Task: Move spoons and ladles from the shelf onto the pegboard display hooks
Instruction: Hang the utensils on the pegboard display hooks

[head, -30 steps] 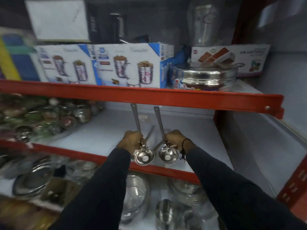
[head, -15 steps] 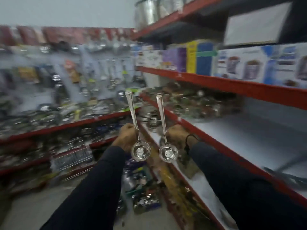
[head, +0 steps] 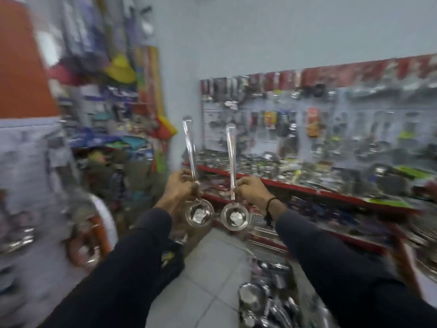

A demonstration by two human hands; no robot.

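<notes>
I hold two steel ladles upright, bowls down and handles pointing up. My left hand [head: 179, 187] is shut on the left ladle [head: 199, 213] just above its bowl. My right hand [head: 251, 192] grips the right ladle [head: 234, 216] the same way; a dark band circles that wrist. Both ladles are side by side in mid-air at chest height. The pegboard display [head: 307, 124] stands ahead to the right, well beyond the ladles, hung with many blurred utensils under a row of red packets.
A red-edged shelf [head: 295, 187] loaded with steelware runs below the pegboard. Steel vessels [head: 267, 301] sit on the tiled floor at lower right. Blurred colourful goods crowd the left side, with an orange-red upright [head: 21, 62] at upper left.
The view has swung left from the shelf to the aisle and pegboard. Both ladles, lifted off the shelf a second ago, stay gripped in front of me.
</notes>
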